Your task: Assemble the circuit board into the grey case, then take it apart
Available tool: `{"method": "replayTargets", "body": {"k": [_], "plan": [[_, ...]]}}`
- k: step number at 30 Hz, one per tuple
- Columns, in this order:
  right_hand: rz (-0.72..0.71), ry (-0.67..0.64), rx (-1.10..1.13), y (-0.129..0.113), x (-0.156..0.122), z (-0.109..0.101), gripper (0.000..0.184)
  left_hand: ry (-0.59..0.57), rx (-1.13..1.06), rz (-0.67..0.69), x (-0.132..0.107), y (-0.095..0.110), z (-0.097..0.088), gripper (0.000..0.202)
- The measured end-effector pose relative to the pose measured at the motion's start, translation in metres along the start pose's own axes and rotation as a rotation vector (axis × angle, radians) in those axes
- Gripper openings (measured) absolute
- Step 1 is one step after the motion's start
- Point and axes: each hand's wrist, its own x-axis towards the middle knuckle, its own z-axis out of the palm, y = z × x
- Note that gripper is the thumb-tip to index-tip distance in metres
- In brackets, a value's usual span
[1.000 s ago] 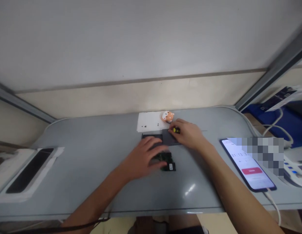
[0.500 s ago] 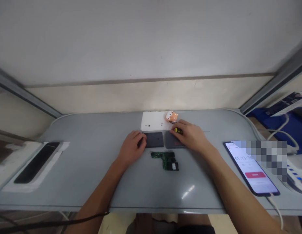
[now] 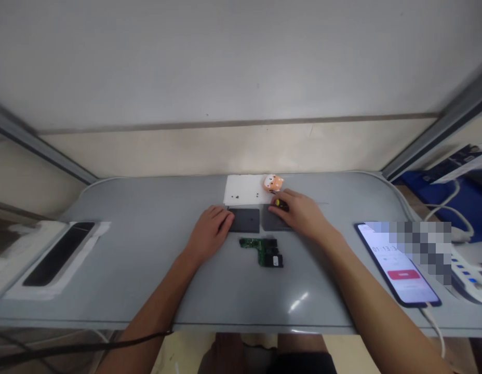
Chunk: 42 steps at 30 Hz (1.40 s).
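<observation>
My left hand (image 3: 210, 231) has its fingers curled at the left edge of a flat dark casing half (image 3: 244, 221), which lies on the grey table. In my right hand (image 3: 301, 210) is a screwdriver (image 3: 280, 203) with a yellow and black handle end; its thin shaft points out to the right. This hand rests over a second dark casing half (image 3: 272, 220) and covers its right part. Nearer to me lies a green circuit board (image 3: 261, 252) with black parts and a small white label. Several tiny dark screws (image 3: 237, 197) sit on a white sheet (image 3: 245, 188) behind the casing halves.
An orange and white animal-shaped figure (image 3: 272, 183) stands at the sheet's right corner. A lit phone (image 3: 400, 272) with a cable lies on the right, near a white power strip (image 3: 469, 278). On the left lies a dark phone-like object (image 3: 59, 254). The wall rises behind the table.
The view has shifted slightly, so everything appears a little higher. Both hands stay at the casing halves, and the right one keeps the screwdriver in its grasp.
</observation>
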Motion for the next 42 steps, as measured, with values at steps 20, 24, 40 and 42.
{"method": "replayTargets", "body": {"k": [20, 24, 40, 42], "plan": [[-0.038, 0.136, 0.005, 0.011, 0.013, 0.021, 0.019, 0.054, 0.016, -0.024, -0.002, -0.007, 0.003, 0.032], [-0.025, 0.141, 0.047, 0.006, 0.011, 0.019, 0.017, 0.056, 0.008, -0.031, -0.001, -0.006, 0.003, 0.030], [-0.031, 0.187, 0.101, 0.009, 0.013, 0.024, 0.013, 0.070, -0.032, -0.120, -0.002, -0.011, 0.005, 0.041], [-0.030, 0.189, 0.110, 0.009, 0.013, 0.025, 0.012, 0.076, -0.032, -0.114, -0.001, -0.013, 0.006, 0.041]]}}
